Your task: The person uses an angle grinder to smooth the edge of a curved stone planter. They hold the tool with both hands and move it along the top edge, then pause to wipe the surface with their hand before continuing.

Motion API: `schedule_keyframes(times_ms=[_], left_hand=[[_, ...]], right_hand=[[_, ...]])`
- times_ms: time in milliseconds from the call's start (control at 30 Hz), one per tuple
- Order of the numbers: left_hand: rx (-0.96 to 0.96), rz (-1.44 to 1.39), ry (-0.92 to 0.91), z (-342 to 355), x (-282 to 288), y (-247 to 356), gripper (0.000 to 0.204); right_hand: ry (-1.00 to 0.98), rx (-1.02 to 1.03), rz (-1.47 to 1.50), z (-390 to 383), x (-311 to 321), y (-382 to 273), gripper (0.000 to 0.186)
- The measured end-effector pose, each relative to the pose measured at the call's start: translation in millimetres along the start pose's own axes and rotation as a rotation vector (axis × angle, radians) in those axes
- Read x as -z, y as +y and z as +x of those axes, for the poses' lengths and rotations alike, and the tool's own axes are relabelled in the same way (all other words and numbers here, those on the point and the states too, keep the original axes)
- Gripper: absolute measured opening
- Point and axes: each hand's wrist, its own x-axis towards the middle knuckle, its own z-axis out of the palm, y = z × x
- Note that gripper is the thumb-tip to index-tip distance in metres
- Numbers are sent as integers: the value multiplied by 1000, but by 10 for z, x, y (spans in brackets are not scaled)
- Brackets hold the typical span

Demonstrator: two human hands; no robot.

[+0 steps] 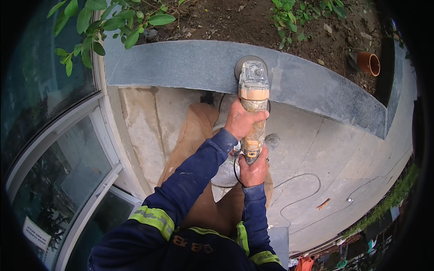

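A dusty yellow-orange angle grinder (253, 108) points away from me, its round disc (239, 67) over the grey stone ledge (172, 63); whether it touches the surface I cannot tell. My left hand (240, 121) is wrapped round the middle of the tool's body. Lower down, my right hand (254, 169) grips the rear end. A black cord (235, 171) loops down beside that hand. My two legs in brown trousers (187, 140) are bent below the tool.
A soil bed (312, 31) with green plants and a terracotta pot (368, 63) lies beyond the ledge. Glass panels in white frames (58, 167) stand at the left. Beneath me is pale paving (325, 153) with a trailing cable (304, 175) and a small orange-red object (323, 203).
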Motion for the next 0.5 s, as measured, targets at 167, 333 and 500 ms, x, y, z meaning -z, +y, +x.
schedule_keyframes(times_ms=[167,333,500], left_hand=[[-10,3,9,-46,86,-119,44],[-3,-21,-14,40,10,-91,50],[33,-34,-14,-27,5,-91,51]], right_hand=[[-20,-9,6,-84,-19,9,76],[8,-35,17,-39,-4,-43,75],[17,1,-25,-86,21,-8,76]])
